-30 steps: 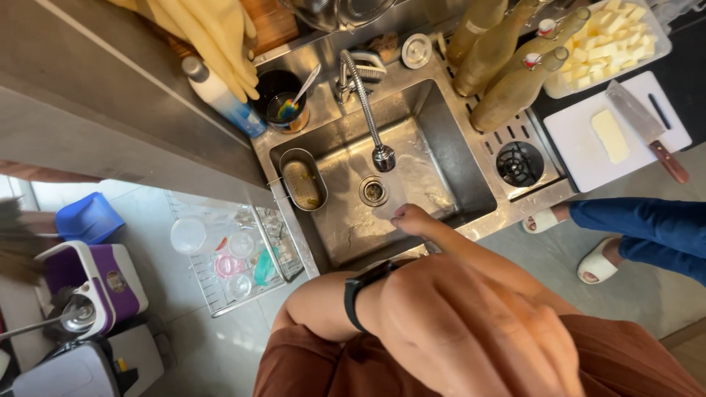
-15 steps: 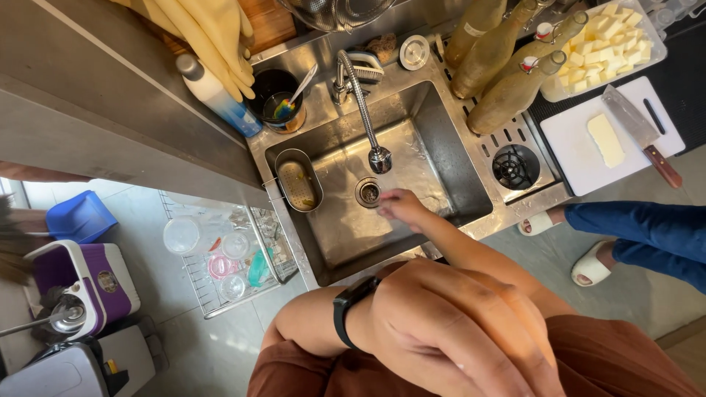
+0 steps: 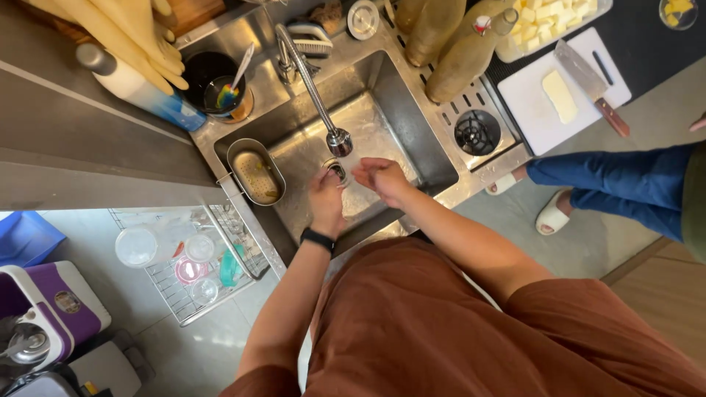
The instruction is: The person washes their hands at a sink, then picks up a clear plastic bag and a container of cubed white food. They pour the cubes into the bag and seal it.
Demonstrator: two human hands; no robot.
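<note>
Both my hands are over the steel sink (image 3: 412,110), just below the spout of the long tap (image 3: 312,84). My left hand (image 3: 326,197), with a black band on its wrist, has its fingers loosely apart near the drain. My right hand (image 3: 382,179) is beside it, fingers half curled, holding nothing. The two hands are close together under the tap head but apart. An oval metal strainer basket (image 3: 256,173) hangs on the sink's left wall.
Yellow rubber gloves (image 3: 121,33), a blue-and-white bottle (image 3: 140,90) and a black cup with brushes (image 3: 213,88) stand at the back left. Brown bottles (image 3: 460,55), a white cutting board (image 3: 548,92) with knife lie right. Another person's legs (image 3: 603,184) stand right. A wire rack (image 3: 187,257) sits left.
My view has shifted back and my raised arm no longer fills the frame. My left hand has come into the sink to join the right hand under the tap.
</note>
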